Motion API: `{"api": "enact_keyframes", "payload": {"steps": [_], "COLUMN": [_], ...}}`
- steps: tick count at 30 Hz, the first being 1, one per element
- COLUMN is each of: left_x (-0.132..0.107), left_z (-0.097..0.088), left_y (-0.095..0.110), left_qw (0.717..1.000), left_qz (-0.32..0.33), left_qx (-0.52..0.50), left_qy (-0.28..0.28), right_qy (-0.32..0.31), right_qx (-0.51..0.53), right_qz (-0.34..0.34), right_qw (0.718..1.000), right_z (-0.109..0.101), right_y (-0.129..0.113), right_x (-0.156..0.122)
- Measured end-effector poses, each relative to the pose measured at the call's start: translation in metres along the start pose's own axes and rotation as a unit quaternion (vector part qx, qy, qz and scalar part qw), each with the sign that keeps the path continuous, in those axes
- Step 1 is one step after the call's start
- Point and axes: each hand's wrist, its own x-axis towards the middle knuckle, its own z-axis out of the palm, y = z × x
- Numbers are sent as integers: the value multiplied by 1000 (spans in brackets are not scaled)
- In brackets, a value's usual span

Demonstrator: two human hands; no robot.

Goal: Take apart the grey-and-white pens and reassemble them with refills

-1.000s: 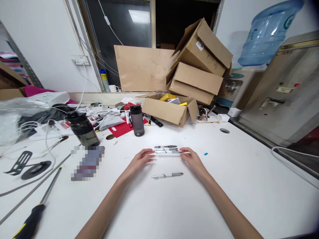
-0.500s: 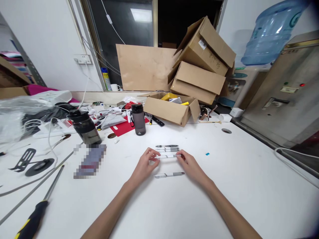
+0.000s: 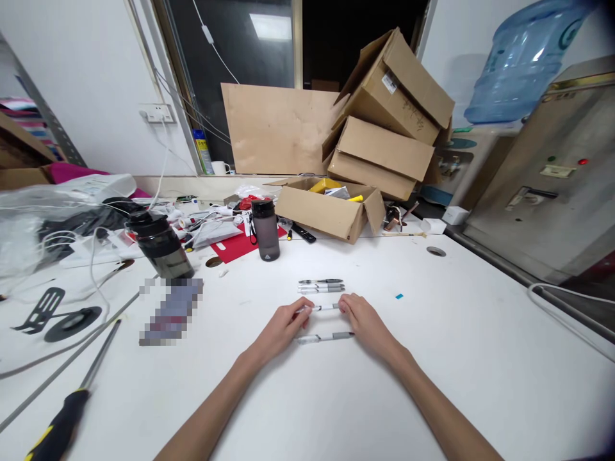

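Observation:
A white and grey pen point(image 3: 325, 307) lies crosswise between my two hands. My left hand point(image 3: 283, 323) is closed on its left end with thumb and fingers. At the other end, my right hand point(image 3: 362, 319) pinches the grey part. Whether the pen touches the table is hard to tell. Nearer to me, another white pen point(image 3: 323, 337) with a grey grip rests on the table, just below my hands. Beyond the held pen lie white and grey pens point(image 3: 321, 289) side by side, and behind them a dark, clear-bodied pen point(image 3: 321, 281).
On the white table point(image 3: 307, 397) are a dark tumbler point(image 3: 266, 232), a black-lidded bottle point(image 3: 161, 246), a blurred-out flat object point(image 3: 173, 310) and a screwdriver point(image 3: 72, 403). An open cardboard box point(image 3: 319, 210) stands at the back. A blue scrap point(image 3: 399, 296) lies to the right.
Both hands have drawn the held pen slightly toward me, widening its gap from the pens behind. My right hand's fingers have curled in more. The other pens stay in place.

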Motion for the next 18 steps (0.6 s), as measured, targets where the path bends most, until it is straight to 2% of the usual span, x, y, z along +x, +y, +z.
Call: {"api": "enact_keyframes", "payload": {"steps": [11, 15, 18], "left_x": [14, 17, 16], "left_z": [13, 16, 12], "left_y": [-21, -20, -17], "left_qw": [987, 984, 987], "left_qz": [-41, -68, -59], "left_qx": [-155, -162, -150], "left_qy": [11, 13, 16], "right_qy": [57, 75, 69], "right_qx": [-67, -92, -65], "right_qz": [-49, -79, -76], "right_qw": [995, 990, 993], "right_z": [10, 8, 5], "right_y": [1, 3, 0], "right_x": [7, 8, 7]}}
